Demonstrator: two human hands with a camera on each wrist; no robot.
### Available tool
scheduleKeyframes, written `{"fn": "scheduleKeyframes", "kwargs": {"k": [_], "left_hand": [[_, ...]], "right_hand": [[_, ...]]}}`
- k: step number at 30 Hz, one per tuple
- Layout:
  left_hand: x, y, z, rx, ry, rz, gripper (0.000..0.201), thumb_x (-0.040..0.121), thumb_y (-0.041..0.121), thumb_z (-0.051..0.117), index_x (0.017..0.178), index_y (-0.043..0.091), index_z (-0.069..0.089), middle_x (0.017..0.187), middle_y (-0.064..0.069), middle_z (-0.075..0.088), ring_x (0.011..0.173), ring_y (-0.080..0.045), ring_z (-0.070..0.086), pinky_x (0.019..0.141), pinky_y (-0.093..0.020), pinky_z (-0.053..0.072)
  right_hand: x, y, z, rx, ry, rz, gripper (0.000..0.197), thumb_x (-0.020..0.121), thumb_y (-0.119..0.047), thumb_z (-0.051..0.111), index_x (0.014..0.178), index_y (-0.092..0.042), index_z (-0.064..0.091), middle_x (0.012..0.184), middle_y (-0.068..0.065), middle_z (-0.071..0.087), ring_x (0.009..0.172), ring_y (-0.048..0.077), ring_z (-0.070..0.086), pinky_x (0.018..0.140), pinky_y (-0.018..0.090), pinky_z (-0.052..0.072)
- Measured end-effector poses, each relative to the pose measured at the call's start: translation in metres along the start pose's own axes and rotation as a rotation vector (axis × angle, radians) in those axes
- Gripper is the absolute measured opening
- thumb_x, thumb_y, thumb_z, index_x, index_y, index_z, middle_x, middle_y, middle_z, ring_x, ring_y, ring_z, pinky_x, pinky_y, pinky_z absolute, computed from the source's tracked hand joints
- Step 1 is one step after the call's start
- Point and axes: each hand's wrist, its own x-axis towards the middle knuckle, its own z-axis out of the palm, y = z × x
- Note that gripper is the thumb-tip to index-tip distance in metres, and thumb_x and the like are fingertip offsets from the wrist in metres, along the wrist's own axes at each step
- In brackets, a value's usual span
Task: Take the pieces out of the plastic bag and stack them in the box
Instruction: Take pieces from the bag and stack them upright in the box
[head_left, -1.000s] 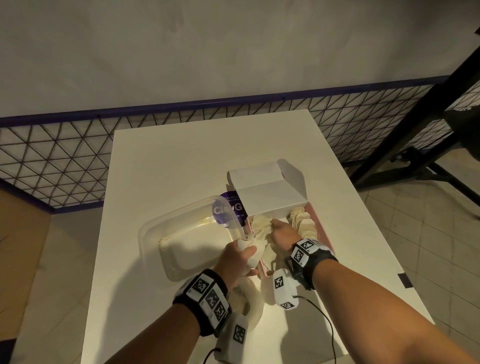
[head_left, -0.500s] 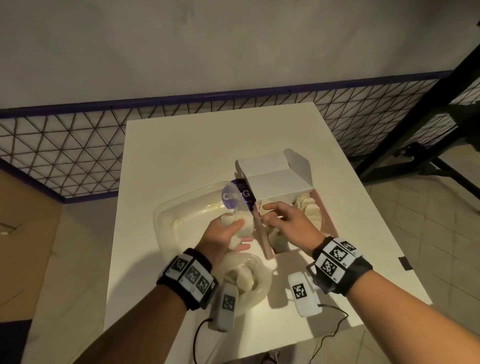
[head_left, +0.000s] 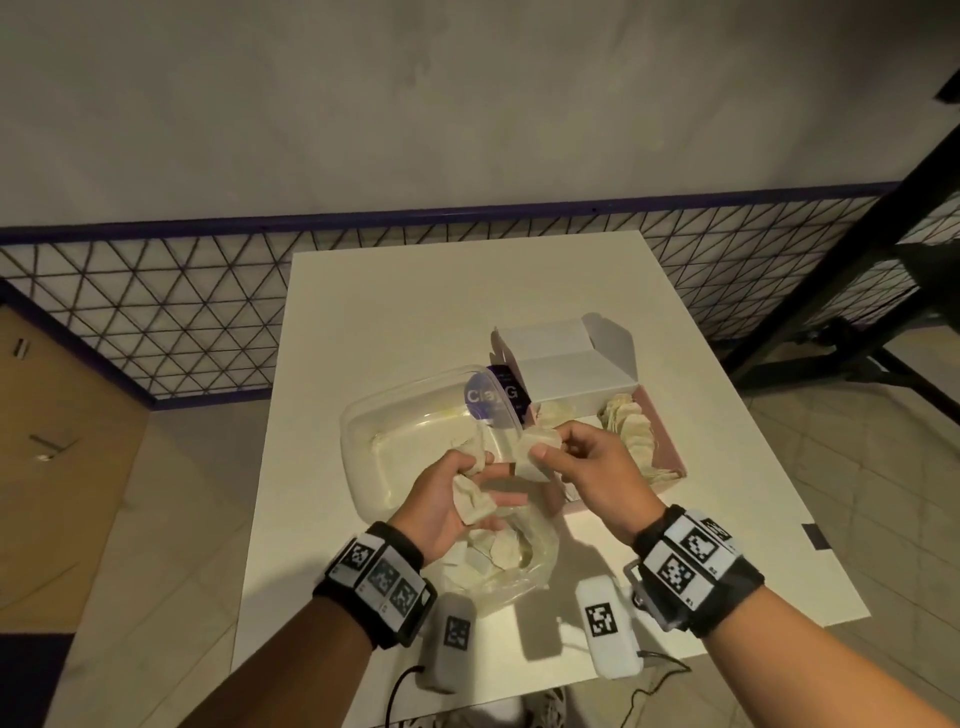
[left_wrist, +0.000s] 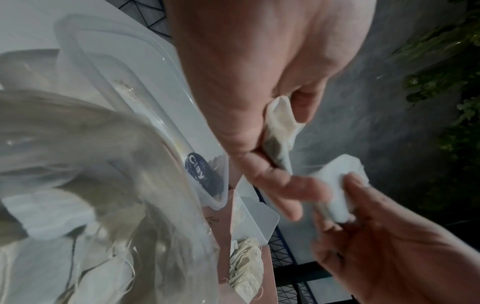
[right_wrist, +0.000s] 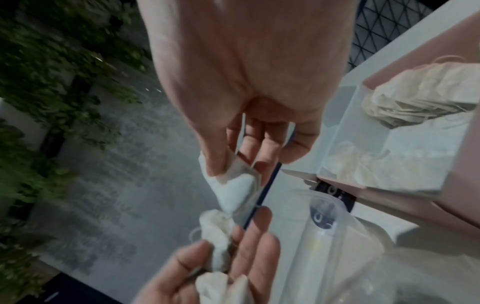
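Over the table's near half, my left hand (head_left: 480, 486) lies palm up and grips a small bunch of pale tea bags (head_left: 470, 499), with my thumb pressing one (left_wrist: 280, 127). My right hand (head_left: 545, 449) pinches a single tea bag (head_left: 535, 457) between thumb and fingers, right beside the bunch (right_wrist: 217, 230). This tea bag also shows in my right wrist view (right_wrist: 233, 185). The clear plastic bag (head_left: 540, 566) lies below my left hand with more tea bags inside. The pink box (head_left: 667, 457) stands open at the right and holds a row of stacked tea bags (head_left: 631, 434).
A clear plastic tub (head_left: 363, 452) sits left of the box, its lid with a purple label (head_left: 493, 397) leaning against it. The box's white flap (head_left: 566, 369) stands up behind. The white table (head_left: 441, 312) is small, with a mesh fence beyond and floor on either side.
My right hand came out of the box and over to my left hand, and now pinches one tea bag. Both hands have risen towards me, above the plastic bag.
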Motion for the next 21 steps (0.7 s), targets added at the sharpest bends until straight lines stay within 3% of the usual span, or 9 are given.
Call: {"fn": "scheduleKeyframes", "kwargs": {"k": [2, 4, 6, 9, 11, 14, 16, 19, 21], "left_hand": [[-0.003, 0.001, 0.000, 0.031, 0.026, 0.034, 0.025, 0.096, 0.022, 0.037, 0.104, 0.006, 0.054, 0.099, -0.012, 0.072, 0.071, -0.033, 0.068, 0.040, -0.023, 0.041], [-0.004, 0.000, 0.002, 0.054, 0.045, 0.054, 0.019, 0.095, 0.020, 0.043, 0.104, 0.008, 0.055, 0.088, -0.011, 0.069, 0.056, -0.025, 0.062, 0.038, -0.019, 0.035], [-0.004, -0.002, 0.004, 0.056, 0.004, 0.057, 0.015, 0.094, 0.019, 0.048, 0.105, 0.012, 0.056, 0.086, -0.012, 0.063, 0.055, -0.023, 0.058, 0.037, -0.018, 0.035], [-0.002, -0.007, 0.008, 0.074, -0.059, 0.043, 0.026, 0.095, 0.023, 0.053, 0.118, 0.013, 0.056, 0.094, -0.016, 0.060, 0.056, -0.025, 0.058, 0.037, -0.020, 0.035], [-0.003, -0.009, 0.013, 0.118, -0.076, 0.040, 0.028, 0.096, 0.026, 0.051, 0.121, 0.015, 0.057, 0.087, -0.015, 0.063, 0.050, -0.023, 0.057, 0.035, -0.020, 0.034], [-0.007, -0.009, 0.022, 0.172, -0.138, 0.043, 0.026, 0.097, 0.027, 0.047, 0.119, 0.018, 0.058, 0.076, -0.009, 0.066, 0.046, -0.019, 0.056, 0.033, -0.019, 0.033], [-0.008, -0.009, 0.025, 0.223, -0.173, 0.040, 0.026, 0.098, 0.026, 0.045, 0.120, 0.017, 0.056, 0.071, -0.006, 0.067, 0.044, -0.017, 0.055, 0.034, -0.019, 0.033], [-0.007, -0.011, 0.030, 0.301, -0.198, 0.024, 0.030, 0.100, 0.022, 0.042, 0.127, 0.013, 0.050, 0.063, -0.004, 0.066, 0.042, -0.016, 0.055, 0.034, -0.021, 0.035], [-0.005, -0.012, 0.032, 0.347, -0.201, 0.020, 0.031, 0.099, 0.022, 0.044, 0.127, 0.010, 0.050, 0.062, -0.003, 0.066, 0.043, -0.015, 0.054, 0.035, -0.022, 0.036]], "right_hand": [[-0.008, -0.005, -0.004, 0.035, -0.077, 0.018, 0.016, 0.080, -0.008, 0.069, 0.088, 0.004, 0.064, 0.074, 0.012, 0.062, 0.062, 0.009, 0.058, 0.056, 0.019, 0.046], [-0.014, -0.007, -0.004, 0.052, -0.160, 0.049, 0.028, 0.073, -0.016, 0.073, 0.090, 0.004, 0.064, 0.077, 0.017, 0.064, 0.066, 0.022, 0.057, 0.058, 0.028, 0.046], [-0.017, -0.006, 0.001, 0.106, -0.172, 0.086, 0.031, 0.067, -0.018, 0.074, 0.091, 0.000, 0.065, 0.075, 0.014, 0.067, 0.064, 0.021, 0.060, 0.056, 0.027, 0.049], [-0.018, 0.000, 0.005, 0.287, -0.139, 0.118, 0.047, 0.068, -0.008, 0.073, 0.113, -0.006, 0.061, 0.072, 0.012, 0.066, 0.064, 0.020, 0.064, 0.052, 0.021, 0.051], [-0.017, 0.003, 0.003, 0.395, -0.125, 0.131, 0.052, 0.074, 0.000, 0.067, 0.123, -0.013, 0.054, 0.065, 0.005, 0.069, 0.061, 0.015, 0.067, 0.052, 0.021, 0.051], [-0.017, 0.004, -0.002, 0.359, -0.103, 0.151, 0.053, 0.082, 0.004, 0.062, 0.130, -0.015, 0.048, 0.056, -0.002, 0.067, 0.051, 0.008, 0.064, 0.054, 0.020, 0.051], [-0.015, 0.002, -0.005, 0.310, -0.064, 0.164, 0.055, 0.077, -0.004, 0.070, 0.128, -0.014, 0.053, 0.061, 0.002, 0.066, 0.057, 0.015, 0.061, 0.060, 0.024, 0.049], [-0.014, 0.000, -0.009, 0.300, -0.034, 0.206, 0.059, 0.064, -0.018, 0.080, 0.121, -0.019, 0.061, 0.081, 0.018, 0.057, 0.079, 0.028, 0.049, 0.067, 0.034, 0.043], [-0.014, -0.001, -0.012, 0.288, -0.039, 0.223, 0.050, 0.069, -0.015, 0.076, 0.117, -0.013, 0.063, 0.082, 0.018, 0.060, 0.078, 0.027, 0.055, 0.065, 0.032, 0.044]]}}
